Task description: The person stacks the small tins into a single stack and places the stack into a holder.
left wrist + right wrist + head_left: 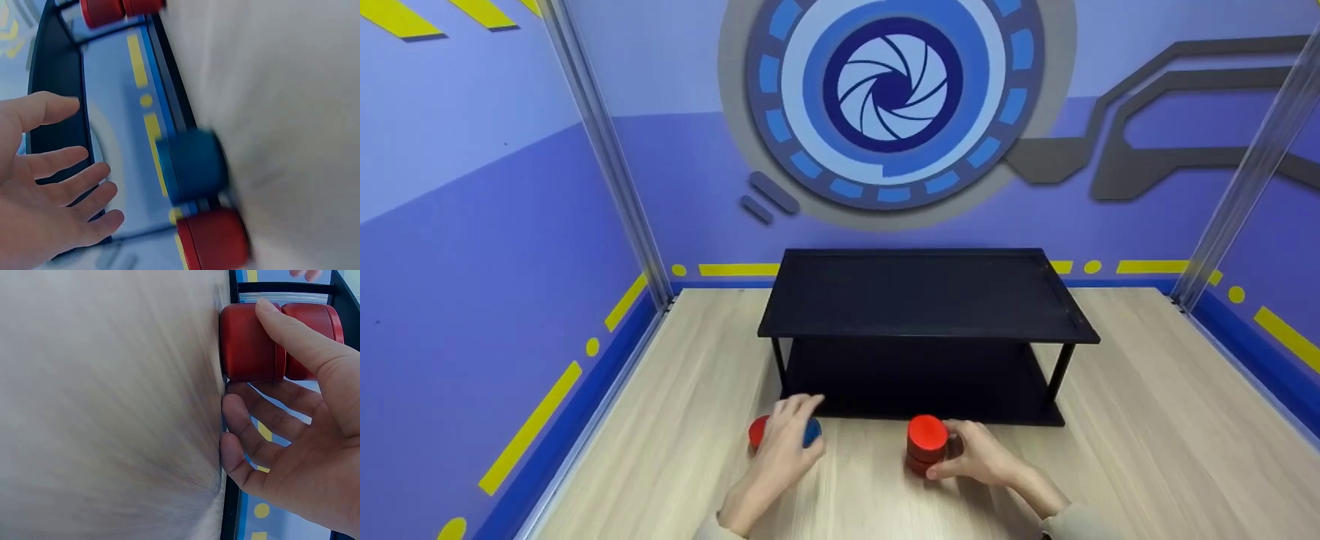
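Lower red tin (247, 349) pinched within right grip (981, 454); left grip (786, 444) spread near blue tin (194, 166)

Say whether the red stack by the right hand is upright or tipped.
Upright: the head view shows the red stack with its round top facing up.

A booth-like enclosure, shown by printed walls (675, 180) and metal corner posts (607, 150).
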Motion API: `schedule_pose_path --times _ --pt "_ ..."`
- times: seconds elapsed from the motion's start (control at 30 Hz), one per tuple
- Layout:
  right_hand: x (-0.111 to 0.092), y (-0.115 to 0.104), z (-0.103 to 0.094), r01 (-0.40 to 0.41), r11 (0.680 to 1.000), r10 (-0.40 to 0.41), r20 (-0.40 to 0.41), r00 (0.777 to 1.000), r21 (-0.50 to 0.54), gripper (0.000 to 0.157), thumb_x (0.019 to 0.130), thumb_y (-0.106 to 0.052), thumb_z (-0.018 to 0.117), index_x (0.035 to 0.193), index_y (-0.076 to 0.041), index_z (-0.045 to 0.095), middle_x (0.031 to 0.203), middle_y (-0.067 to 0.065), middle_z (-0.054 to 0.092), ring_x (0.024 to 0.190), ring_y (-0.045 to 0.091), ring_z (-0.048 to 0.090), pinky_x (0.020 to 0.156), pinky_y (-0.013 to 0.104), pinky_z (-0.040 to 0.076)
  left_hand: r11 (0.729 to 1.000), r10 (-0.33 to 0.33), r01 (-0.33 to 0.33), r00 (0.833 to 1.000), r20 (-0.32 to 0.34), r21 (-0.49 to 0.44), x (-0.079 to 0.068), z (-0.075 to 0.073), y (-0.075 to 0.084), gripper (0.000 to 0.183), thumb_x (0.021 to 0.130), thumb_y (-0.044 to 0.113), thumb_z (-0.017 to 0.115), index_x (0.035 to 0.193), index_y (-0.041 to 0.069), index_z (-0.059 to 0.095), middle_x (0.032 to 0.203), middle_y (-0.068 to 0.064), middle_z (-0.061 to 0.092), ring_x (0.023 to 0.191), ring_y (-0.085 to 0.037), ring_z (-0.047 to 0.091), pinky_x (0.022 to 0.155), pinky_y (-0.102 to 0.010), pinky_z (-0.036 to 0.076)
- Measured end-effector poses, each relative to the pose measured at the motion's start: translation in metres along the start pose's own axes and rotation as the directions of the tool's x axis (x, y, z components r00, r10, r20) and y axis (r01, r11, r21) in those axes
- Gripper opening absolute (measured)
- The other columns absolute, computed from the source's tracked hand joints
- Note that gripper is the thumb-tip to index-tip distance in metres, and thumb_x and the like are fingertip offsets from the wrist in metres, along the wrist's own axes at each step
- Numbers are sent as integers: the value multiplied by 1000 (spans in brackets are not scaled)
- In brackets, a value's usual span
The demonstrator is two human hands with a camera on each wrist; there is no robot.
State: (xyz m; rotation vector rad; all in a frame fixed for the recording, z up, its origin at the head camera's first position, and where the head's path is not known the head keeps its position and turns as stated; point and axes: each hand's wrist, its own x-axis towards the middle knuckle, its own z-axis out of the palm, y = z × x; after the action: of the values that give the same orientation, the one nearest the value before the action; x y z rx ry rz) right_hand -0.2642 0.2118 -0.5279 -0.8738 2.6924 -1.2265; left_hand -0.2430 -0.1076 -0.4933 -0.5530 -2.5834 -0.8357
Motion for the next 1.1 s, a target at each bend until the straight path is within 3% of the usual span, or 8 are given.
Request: schedule_pose_path --times 0.1,0.23,0.43,0.73,0.8,0.97,1.1 --pt "0 0 0 -4 1000 4 -1 1000 0 50 70 -34 84 110 -9 67 103 0 72 96 12 66 88 31 50 999 -37 37 999 -12 -2 -5 -11 -14 55 74 -1 67 128 0 57 124 -18 57 115 -33 51 92 -51 46" --pt "-1 0 -1 -6 1000 6 -1 1000 2 50 70 -35 84 109 -10 67 103 0 72 95 11 65 88 31 50 994 -111 111 993 36 10 -11 -23 -28 61 70 -4 67 130 -2 53 128 -22 53 116 -36 48 93 -54 44" --pt "-2 0 0 -9 1000 9 -2 1000 4 49 70 -35 84 108 -10 67 102 -1 72 94 8 64 86 30 50 971 -238 236 960 146 33 -15 -30 -42 73 68 -1 75 136 -2 47 134 -27 47 122 -42 41 96 -58 42" --pt "-2 1 2 -2 999 2 8 1000 33 47 70 -32 84 108 -9 68 100 1 72 92 9 65 85 29 50 934 -347 357 918 192 -17 -15 -25 -61 83 67 -2 79 141 -5 40 135 -26 45 120 -41 45 97 -54 46" --pt "-2 1 2 -6 999 6 11 1000 38 48 70 -32 84 108 -9 68 100 1 72 92 9 65 85 28 50 930 -352 366 914 201 -37 -15 -24 -65 81 68 -3 78 140 -5 41 133 -26 48 119 -41 47 96 -53 47" --pt "-1 1 1 -13 999 13 4 1000 29 50 69 -33 85 109 -8 67 101 2 72 93 9 64 85 27 49 938 -319 339 927 199 -70 -14 -23 -74 69 69 -2 78 131 -7 49 123 -23 55 112 -39 54 92 -51 49" --pt "0 1 0 -19 1000 19 1 1000 22 51 69 -34 85 110 -8 67 102 1 72 94 8 64 86 26 48 935 -316 342 924 214 -96 -13 -24 -77 63 71 -2 77 128 -6 52 120 -21 57 109 -35 57 89 -49 51"
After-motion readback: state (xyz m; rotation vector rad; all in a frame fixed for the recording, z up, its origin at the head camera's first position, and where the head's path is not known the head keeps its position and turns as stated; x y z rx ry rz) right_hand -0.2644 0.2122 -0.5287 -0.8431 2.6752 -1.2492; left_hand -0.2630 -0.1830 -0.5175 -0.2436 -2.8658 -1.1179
